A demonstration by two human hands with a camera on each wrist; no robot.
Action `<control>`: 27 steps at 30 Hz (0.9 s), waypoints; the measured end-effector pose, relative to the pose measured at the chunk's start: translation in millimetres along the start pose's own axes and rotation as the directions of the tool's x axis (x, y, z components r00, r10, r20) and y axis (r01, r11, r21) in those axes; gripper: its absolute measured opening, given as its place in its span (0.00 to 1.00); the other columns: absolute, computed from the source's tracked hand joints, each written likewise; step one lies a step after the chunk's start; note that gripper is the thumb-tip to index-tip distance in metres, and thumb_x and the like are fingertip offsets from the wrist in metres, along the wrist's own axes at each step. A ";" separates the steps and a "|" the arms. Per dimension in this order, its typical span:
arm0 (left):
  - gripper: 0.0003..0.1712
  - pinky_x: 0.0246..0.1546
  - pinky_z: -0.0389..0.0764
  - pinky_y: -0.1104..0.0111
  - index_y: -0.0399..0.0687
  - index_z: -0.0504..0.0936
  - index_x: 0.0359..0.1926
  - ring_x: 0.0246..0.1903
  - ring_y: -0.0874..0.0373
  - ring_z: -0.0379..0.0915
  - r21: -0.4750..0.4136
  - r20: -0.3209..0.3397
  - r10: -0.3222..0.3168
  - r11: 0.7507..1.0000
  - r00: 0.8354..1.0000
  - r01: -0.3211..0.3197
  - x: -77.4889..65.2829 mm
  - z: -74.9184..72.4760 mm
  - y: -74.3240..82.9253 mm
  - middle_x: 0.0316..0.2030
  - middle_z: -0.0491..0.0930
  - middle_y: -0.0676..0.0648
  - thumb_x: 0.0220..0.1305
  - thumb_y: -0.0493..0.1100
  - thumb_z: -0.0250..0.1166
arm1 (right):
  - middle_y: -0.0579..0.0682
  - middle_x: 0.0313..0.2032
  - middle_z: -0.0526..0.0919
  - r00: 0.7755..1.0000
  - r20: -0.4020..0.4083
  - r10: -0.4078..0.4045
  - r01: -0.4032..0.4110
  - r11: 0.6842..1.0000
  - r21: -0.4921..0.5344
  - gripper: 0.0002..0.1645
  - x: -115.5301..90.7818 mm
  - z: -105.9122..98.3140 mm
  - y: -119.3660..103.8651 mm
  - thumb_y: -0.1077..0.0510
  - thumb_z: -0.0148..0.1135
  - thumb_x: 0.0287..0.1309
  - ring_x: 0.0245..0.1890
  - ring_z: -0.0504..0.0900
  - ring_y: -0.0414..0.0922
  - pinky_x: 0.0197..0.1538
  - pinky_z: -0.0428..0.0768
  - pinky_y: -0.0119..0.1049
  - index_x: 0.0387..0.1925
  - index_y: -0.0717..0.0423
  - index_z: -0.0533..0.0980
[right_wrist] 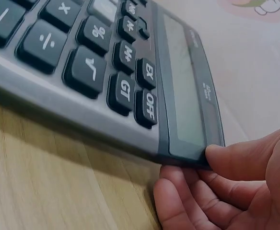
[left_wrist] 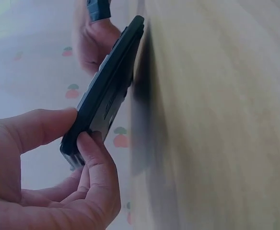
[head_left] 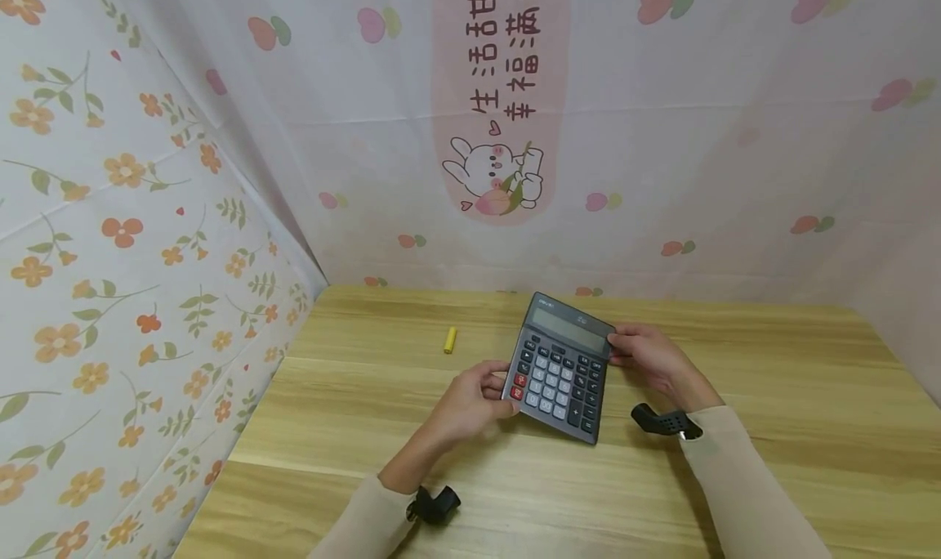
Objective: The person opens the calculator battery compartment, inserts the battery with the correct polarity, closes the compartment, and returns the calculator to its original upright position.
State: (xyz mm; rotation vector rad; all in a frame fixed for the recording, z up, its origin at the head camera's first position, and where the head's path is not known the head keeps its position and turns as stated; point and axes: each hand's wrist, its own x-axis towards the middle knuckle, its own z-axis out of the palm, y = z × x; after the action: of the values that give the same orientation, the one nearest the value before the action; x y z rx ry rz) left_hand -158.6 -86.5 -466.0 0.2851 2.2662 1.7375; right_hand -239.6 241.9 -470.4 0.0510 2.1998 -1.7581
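Note:
A dark grey calculator (head_left: 559,367) with black, pale grey and red keys is held tilted just above the wooden table, its display facing up. My left hand (head_left: 474,404) pinches its left edge, thumb on the upper face and fingers beneath, as the left wrist view shows on the calculator's side (left_wrist: 104,81). With my right hand (head_left: 650,359) I grip the far right corner next to the display. In the right wrist view, the thumb (right_wrist: 245,160) lies at the display's corner and the other fingers curl under. The display (right_wrist: 183,86) looks blank there.
A small yellow cylinder (head_left: 450,340) lies on the wooden table (head_left: 353,428), left of the calculator. Behind the table hangs a patterned cloth (head_left: 353,150), and a floral cloth (head_left: 110,297) hangs at the left side.

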 end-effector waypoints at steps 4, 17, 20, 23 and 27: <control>0.38 0.50 0.87 0.62 0.30 0.76 0.73 0.46 0.53 0.86 -0.028 -0.021 0.003 1.000 1.000 -0.004 0.6 -3.8 5.4 0.46 0.88 0.43 0.62 0.30 0.76 | 0.51 0.43 0.81 1.000 0.021 -0.014 0.014 1.000 0.010 0.20 0.0 -2.4 2.9 0.64 0.49 0.87 0.40 0.83 0.39 0.48 0.86 0.32 0.63 0.81 0.72; 0.31 0.47 0.90 0.59 0.25 0.72 0.75 0.42 0.49 0.87 -0.295 -0.037 -0.003 0.956 0.999 -0.008 8.6 -5.7 9.1 0.57 0.76 0.32 0.73 0.27 0.61 | 0.52 0.44 0.84 0.996 0.084 -0.026 0.021 0.998 0.063 0.20 -6.3 -8.3 6.7 0.66 0.50 0.86 0.41 0.86 0.37 0.50 0.87 0.33 0.62 0.84 0.70; 0.30 0.48 0.90 0.57 0.26 0.68 0.78 0.46 0.47 0.87 -0.338 -0.019 0.003 0.941 1.000 -0.009 10.3 -5.6 8.9 0.61 0.72 0.31 0.79 0.29 0.56 | 0.51 0.43 0.85 0.995 0.099 -0.031 0.023 0.996 0.083 0.19 -7.3 -9.0 7.9 0.66 0.50 0.85 0.41 0.86 0.37 0.51 0.88 0.34 0.62 0.84 0.70; 0.28 0.50 0.89 0.54 0.27 0.66 0.79 0.51 0.44 0.86 -0.365 -0.002 0.006 0.931 1.000 -0.007 11.2 -6.0 9.7 0.63 0.69 0.30 0.84 0.30 0.51 | 0.52 0.43 0.85 0.993 0.110 -0.035 0.026 0.996 0.089 0.18 -8.5 -9.5 9.5 0.67 0.50 0.85 0.41 0.87 0.38 0.51 0.88 0.34 0.61 0.83 0.70; 0.27 0.52 0.89 0.51 0.28 0.66 0.80 0.53 0.42 0.85 -0.374 -0.005 0.011 0.928 1.000 -0.012 11.0 -6.6 12.1 0.63 0.68 0.31 0.86 0.30 0.49 | 0.54 0.43 0.85 0.991 0.122 -0.055 0.047 0.997 0.063 0.18 -10.7 -9.8 11.3 0.67 0.49 0.85 0.41 0.88 0.39 0.51 0.88 0.35 0.62 0.83 0.69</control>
State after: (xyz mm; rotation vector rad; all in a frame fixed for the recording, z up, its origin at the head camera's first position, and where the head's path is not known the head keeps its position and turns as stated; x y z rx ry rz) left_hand -171.3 -85.9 -453.8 0.2145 1.8808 2.1256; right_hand -229.1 255.8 -476.3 -0.0986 2.0787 -1.8038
